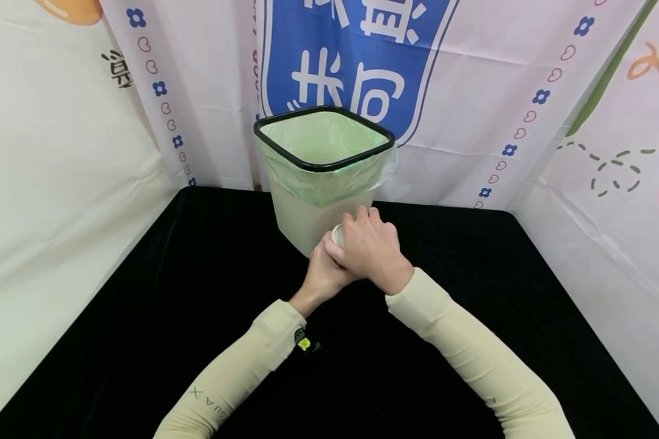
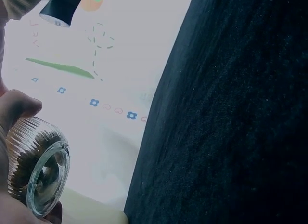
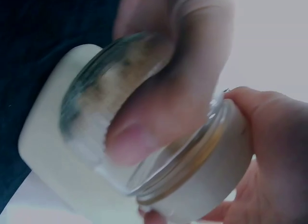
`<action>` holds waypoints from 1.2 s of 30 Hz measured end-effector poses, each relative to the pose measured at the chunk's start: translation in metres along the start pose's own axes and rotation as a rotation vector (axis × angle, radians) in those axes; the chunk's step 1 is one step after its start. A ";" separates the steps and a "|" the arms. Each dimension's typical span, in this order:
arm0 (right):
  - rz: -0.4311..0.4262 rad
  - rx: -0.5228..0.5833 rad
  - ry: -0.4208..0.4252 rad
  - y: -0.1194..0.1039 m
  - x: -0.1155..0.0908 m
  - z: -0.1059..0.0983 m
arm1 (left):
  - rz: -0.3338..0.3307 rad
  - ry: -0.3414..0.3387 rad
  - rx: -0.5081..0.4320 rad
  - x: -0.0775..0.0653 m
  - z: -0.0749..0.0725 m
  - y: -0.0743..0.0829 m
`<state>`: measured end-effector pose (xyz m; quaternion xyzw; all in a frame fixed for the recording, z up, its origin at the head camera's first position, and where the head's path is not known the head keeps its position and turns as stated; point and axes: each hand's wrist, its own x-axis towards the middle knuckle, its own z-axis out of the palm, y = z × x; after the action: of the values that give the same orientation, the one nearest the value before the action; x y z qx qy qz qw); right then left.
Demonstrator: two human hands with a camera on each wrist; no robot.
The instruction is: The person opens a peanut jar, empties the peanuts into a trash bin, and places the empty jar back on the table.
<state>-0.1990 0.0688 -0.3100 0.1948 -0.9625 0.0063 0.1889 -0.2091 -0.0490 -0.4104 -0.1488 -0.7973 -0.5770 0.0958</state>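
A clear ribbed glass jar (image 2: 36, 142) is gripped in my left hand (image 1: 325, 274), its thick base facing the left wrist camera. Around the white lid (image 3: 211, 168) of that jar curl the fingers and thumb of my right hand (image 1: 372, 247). In the right wrist view, the lid is still against or very near the jar's mouth; blur hides whether it is loose. Most of the jar is covered by my hands in the head view. Directly behind both hands stands a pale bin (image 1: 296, 213) with a black rim.
A thin greenish liner bag (image 1: 324, 183) is folded over the bin's edge. Black cloth (image 1: 225, 256) covers the table. Printed white curtains (image 1: 461, 110) enclose its back and sides. A small dark device (image 1: 302, 338) sits at my left cuff.
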 end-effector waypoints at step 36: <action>-0.457 0.204 -0.037 0.044 0.003 -0.004 | -0.028 -0.060 -0.105 -0.005 0.000 0.002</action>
<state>-0.2170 0.1084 -0.3022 0.4254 -0.8912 0.0572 0.1471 -0.2041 -0.0492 -0.4098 -0.1599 -0.7704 -0.6146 0.0559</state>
